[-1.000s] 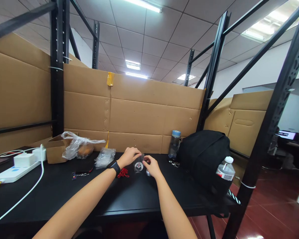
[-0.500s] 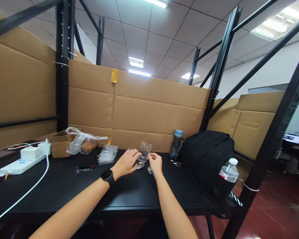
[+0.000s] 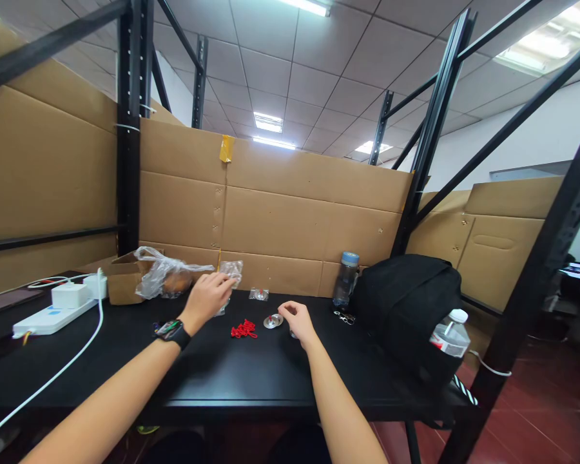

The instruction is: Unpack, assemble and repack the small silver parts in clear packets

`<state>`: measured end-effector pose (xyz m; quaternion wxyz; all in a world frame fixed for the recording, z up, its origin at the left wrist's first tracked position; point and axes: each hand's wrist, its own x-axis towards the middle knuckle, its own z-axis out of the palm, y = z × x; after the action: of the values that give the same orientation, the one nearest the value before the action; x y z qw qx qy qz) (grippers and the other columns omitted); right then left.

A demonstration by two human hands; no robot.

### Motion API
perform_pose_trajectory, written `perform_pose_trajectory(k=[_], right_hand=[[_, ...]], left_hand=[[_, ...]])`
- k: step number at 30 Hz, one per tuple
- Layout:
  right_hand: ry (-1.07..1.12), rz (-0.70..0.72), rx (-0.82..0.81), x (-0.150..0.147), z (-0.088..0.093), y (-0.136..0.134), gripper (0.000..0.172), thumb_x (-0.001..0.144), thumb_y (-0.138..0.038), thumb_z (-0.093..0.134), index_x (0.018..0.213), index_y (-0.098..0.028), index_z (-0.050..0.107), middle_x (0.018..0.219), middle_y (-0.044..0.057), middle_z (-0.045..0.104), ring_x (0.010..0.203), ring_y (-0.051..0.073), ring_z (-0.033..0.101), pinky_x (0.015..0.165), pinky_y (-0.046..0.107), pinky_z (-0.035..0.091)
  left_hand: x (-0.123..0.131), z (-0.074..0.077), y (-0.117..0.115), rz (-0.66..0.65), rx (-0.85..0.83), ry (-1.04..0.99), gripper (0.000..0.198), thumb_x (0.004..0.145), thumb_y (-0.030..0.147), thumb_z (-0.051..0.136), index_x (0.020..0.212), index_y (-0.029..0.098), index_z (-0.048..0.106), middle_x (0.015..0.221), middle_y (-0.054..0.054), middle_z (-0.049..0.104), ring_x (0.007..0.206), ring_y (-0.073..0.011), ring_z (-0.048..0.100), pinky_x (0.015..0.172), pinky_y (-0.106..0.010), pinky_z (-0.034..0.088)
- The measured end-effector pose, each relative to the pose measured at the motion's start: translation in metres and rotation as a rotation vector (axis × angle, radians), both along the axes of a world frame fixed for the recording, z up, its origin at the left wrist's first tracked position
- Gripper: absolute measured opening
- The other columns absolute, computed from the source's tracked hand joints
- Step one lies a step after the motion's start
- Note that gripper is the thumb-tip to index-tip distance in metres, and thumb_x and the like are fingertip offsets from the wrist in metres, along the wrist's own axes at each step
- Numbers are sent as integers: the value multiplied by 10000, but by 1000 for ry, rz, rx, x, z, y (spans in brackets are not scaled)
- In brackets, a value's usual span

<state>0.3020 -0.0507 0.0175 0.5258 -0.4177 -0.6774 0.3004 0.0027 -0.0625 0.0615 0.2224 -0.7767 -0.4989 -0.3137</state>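
My left hand [image 3: 207,301], with a dark watch on its wrist, has its fingers closed on a small clear plastic bag [image 3: 232,270] above the black table. Beneath that hand, the stack of clear bags is mostly hidden. My right hand [image 3: 297,321] is curled, thumb and fingertips together, at the right edge of a round metal disc [image 3: 273,321] with a bit of red at its centre. A shiny piece shows under the right hand, but what the fingers hold is unclear. Left of the disc lies a bunch of red cords [image 3: 244,330]. A small clear packet [image 3: 259,294] lies behind.
At the left stand a white power strip [image 3: 43,327] with a cable, a cardboard box [image 3: 124,287] and a knotted plastic bag [image 3: 160,277]. A water bottle [image 3: 345,283], small metal rings [image 3: 344,317] and a black backpack [image 3: 406,309] are at the right. Cardboard walls the back.
My left hand has moved left, away from the disc, carrying the clear bag over to the stack. This uncovers the red cords and the small packet. My right hand stays near the disc.
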Motion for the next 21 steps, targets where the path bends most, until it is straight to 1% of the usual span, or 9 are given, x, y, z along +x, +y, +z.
perform_pose_trajectory(k=[2,4,7,9,13,16,19,20,21], right_hand=[[-27,-1,7,-1,-3,3,246,770,-410,671,767,-172,733,724,32,709,677,166,619,669,275,475],[-33,19,0,-3,-6,6,242,768,-397,670,771,-165,737,707,28,704,659,161,611,652,269,467],[-50,43,-8,-7,-10,9,229,762,-378,674,774,-159,741,697,28,704,653,161,614,647,266,465],[-71,42,-9,-7,-11,10,210,761,-357,670,768,-160,741,694,27,705,653,162,616,655,268,466],[-111,24,-6,-3,-9,8,178,772,-323,654,762,-165,737,711,31,713,675,169,627,670,271,463],[-240,-25,-9,2,-7,5,172,805,-312,631,778,-178,736,750,34,722,727,177,634,709,282,452],[-484,-117,22,4,-7,-2,137,815,-299,649,870,-228,752,912,30,737,893,198,630,821,322,407],[-566,-132,37,4,-7,-5,160,803,-301,674,935,-256,752,995,29,734,970,213,616,855,342,381],[-637,-134,53,4,-7,-8,231,788,-310,701,1015,-289,742,1083,29,723,1043,231,593,880,361,355]], left_hand=[[-25,-11,-4,19,-19,41,354,1008,279,389,1196,246,687,1168,-124,658,1112,-307,547,973,-445,355],[-42,-28,-8,-1,-86,140,313,970,238,446,1141,258,707,1170,-115,663,1080,-298,574,949,-429,372],[-54,-53,-6,5,-157,227,312,946,179,454,1074,258,727,1107,-110,687,1008,-275,616,890,-398,396],[-56,-63,3,26,-189,239,322,956,190,443,1104,250,724,1102,-114,699,989,-271,636,864,-388,406],[-52,-69,35,105,-265,245,364,963,293,459,1247,224,676,1253,-142,674,1066,-308,640,881,-416,415],[-45,-67,57,142,-364,239,394,962,284,443,1292,239,651,1295,-137,667,1105,-315,638,903,-433,408],[-37,-66,71,167,-429,192,418,938,220,440,1302,237,645,1308,-141,664,1142,-320,626,932,-458,393],[-35,-66,74,174,-425,174,429,924,202,448,1306,229,642,1314,-145,659,1159,-324,616,945,-468,385],[-32,-66,75,179,-411,158,441,906,187,463,1309,223,637,1317,-147,654,1173,-327,607,957,-474,377]])
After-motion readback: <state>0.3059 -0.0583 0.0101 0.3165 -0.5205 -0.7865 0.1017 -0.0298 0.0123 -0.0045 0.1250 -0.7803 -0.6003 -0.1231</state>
